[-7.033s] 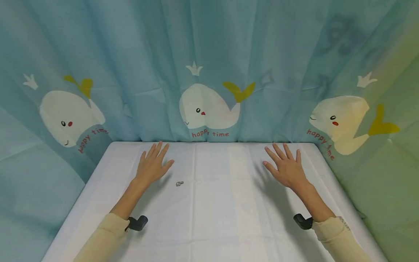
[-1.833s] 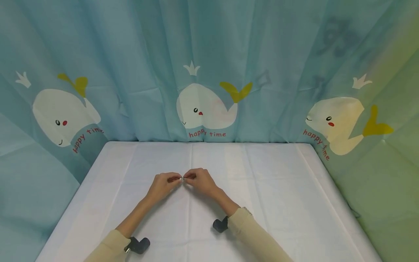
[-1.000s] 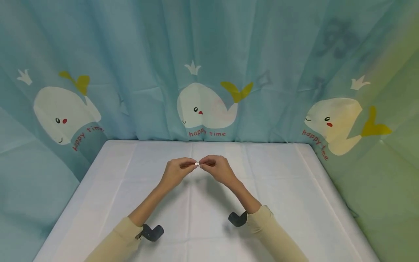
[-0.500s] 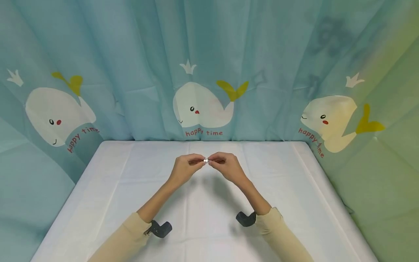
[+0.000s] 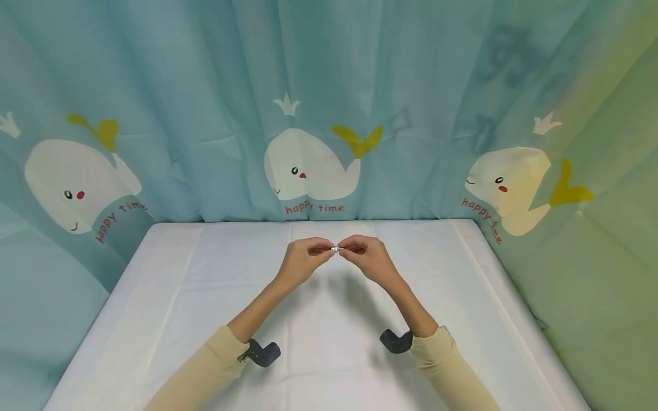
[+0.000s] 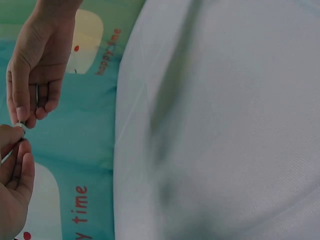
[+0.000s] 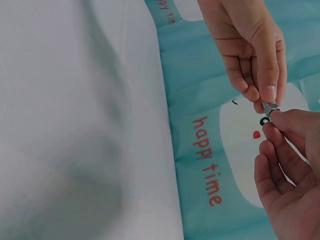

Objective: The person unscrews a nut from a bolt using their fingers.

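A small silvery bolt [image 5: 336, 249] is held between my two hands above the far part of the white table. My left hand [image 5: 302, 261] pinches its left end with thumb and fingertips. From the other side, my right hand [image 5: 374, 261] pinches the thin right end. In the right wrist view a six-sided metal part of the bolt [image 7: 271, 108] shows between both sets of fingertips; the fingers hide the rest. The left wrist view gives only a sliver of metal there.
The white-covered table [image 5: 329, 354] bears shadows of both arms. Behind it hangs a blue-green curtain [image 5: 195, 74] with printed whales, turning greener at the right. A dark device [image 5: 264, 354] sits on the left wrist, another dark device [image 5: 396, 341] on the right.
Seven seconds ago the bolt lay on the table between two spread, open hands. Both hands have since taken hold of it, lifted it, and shifted right and farther away.
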Available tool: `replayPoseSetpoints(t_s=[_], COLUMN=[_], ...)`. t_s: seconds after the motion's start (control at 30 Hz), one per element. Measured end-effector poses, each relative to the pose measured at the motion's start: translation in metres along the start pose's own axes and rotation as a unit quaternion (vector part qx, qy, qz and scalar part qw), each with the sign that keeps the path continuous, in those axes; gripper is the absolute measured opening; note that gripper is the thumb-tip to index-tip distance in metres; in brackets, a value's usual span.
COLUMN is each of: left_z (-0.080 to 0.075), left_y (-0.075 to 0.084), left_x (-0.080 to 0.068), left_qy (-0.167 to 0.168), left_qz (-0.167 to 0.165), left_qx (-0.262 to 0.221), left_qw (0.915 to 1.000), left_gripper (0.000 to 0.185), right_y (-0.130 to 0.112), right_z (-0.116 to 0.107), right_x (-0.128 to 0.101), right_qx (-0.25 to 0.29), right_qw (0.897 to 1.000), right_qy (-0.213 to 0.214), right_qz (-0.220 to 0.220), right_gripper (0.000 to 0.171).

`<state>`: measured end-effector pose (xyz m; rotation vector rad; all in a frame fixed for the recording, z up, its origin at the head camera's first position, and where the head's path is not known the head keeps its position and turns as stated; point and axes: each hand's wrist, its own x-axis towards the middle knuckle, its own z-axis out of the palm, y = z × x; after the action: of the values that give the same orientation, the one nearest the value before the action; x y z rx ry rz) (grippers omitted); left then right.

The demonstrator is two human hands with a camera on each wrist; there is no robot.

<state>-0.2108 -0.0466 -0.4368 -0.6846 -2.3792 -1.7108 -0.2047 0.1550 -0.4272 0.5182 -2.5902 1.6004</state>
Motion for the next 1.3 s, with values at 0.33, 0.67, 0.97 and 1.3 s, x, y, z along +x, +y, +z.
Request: replayPoseSetpoints(t_s=[0.33, 0.67, 0.97, 1.3], left_z=[0.007, 0.011, 0.012, 0.012], left_y=[0.001, 0.001, 0.002, 0.004], left_x=[0.006, 0.008, 0.009, 0.011], left_qy=[-0.001, 0.001, -0.006, -0.009], left_qz=[0.022, 0.028, 0.044, 0.049], left_qx=[0.005, 0.008, 0.012, 0.014], left_qw=[0.9997, 0.9996, 0.9989, 0.9986], left_gripper=[0.009, 0.010, 0.010, 0.009], right_y=[0.002, 0.008, -0.006, -0.029], right_z=[-0.008, -0.010, -0.014, -0.018], right_x=[-0.001, 0.002, 0.003, -0.002], right_qx=[-0.001, 0.031, 0.059, 0.077], right_qw=[1.000, 0.999, 0.996, 0.995], right_qy=[0.006, -0.012, -0.040, -0.048], right_qz=[0.008, 0.034, 0.059, 0.051], right_gripper=[0.014, 0.027, 0.023, 0.022])
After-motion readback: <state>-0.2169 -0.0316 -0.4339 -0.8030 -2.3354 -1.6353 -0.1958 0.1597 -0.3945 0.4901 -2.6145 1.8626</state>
